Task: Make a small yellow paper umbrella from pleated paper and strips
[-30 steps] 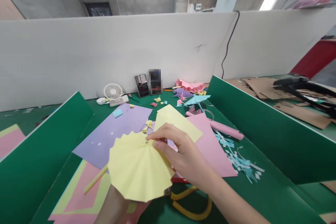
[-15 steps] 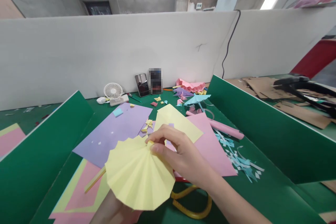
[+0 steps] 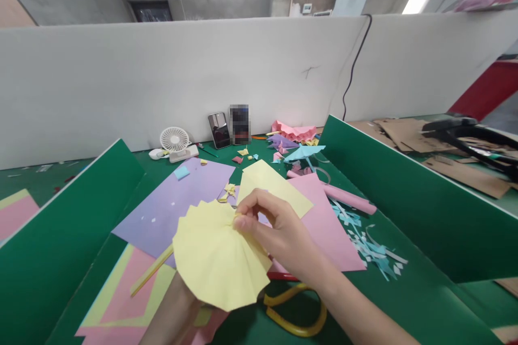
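The disc of pleated yellow paper is held up over the desk, low in the view, toward 6 o'clock. Take it as the clock's centre for what follows.

The right hand comes in from 4 o'clock and is nearly closed, thumb and fingertips pinching the paper at about 1 o'clock, where the folds run together. The left hand reaches up from 7 o'clock behind the disc; its fingers are hidden, so I cannot tell how far they are curled or what they grip, though it seems to support the paper from below.

I judge the step in hand to be shaping the gathered point of the folds. The next move calls for a light but firm pinch there, with steady backing underneath so that the pleats do not flatten or tear.

A yellow stick lies at 9 o'clock, a purple sheet at 10 and a yellow loop at 4.
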`<state>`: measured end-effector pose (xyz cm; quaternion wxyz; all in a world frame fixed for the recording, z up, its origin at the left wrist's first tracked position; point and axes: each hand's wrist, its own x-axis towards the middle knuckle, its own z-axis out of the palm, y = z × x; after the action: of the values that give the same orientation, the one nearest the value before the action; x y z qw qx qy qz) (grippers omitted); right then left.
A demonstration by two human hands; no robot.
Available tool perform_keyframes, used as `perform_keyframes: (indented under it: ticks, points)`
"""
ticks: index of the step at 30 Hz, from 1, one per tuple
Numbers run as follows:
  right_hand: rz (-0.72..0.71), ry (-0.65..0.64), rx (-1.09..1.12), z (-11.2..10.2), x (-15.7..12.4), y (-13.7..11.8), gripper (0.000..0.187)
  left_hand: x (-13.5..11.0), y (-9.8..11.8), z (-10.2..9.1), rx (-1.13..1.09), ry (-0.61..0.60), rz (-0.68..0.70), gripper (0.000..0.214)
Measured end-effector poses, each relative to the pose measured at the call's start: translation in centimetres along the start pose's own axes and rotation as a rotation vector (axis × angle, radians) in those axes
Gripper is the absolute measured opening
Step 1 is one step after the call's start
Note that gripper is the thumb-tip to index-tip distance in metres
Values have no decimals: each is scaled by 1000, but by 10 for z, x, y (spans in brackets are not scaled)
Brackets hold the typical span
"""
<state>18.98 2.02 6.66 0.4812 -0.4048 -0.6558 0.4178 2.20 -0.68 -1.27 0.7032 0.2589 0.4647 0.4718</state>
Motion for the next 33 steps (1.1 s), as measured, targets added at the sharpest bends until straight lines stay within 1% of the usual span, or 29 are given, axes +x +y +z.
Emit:
perform_keyframes:
  ticks: [3,6,8,12,16,22,29,33]
  points:
    - [23,-18,5,-2,2,2,6,-3,4,8,75,50,71,66]
    - [38,-65,32,-5,4,6,13,-11,9,17,103,76,148,66]
    - [35,-94,48,-7,4,7,18,-14,13,22,107,86,154,66]
    - [-7,-147,13,-10,3,6,20,-16,14,27,66,84,73,67]
    - [-23,-122,-58,-10,4,5,14,-16,12,24,27,53,16,69]
    - [-90,-117,-137,-9,5,4,10,-13,10,16,-6,-12,-139,56]
    - [-127,-44,-159,-1,5,7,12,-17,14,20,-71,-39,-135,61]
    - [-77,-100,-52,-3,5,6,7,-18,16,13,-159,-86,-189,60]
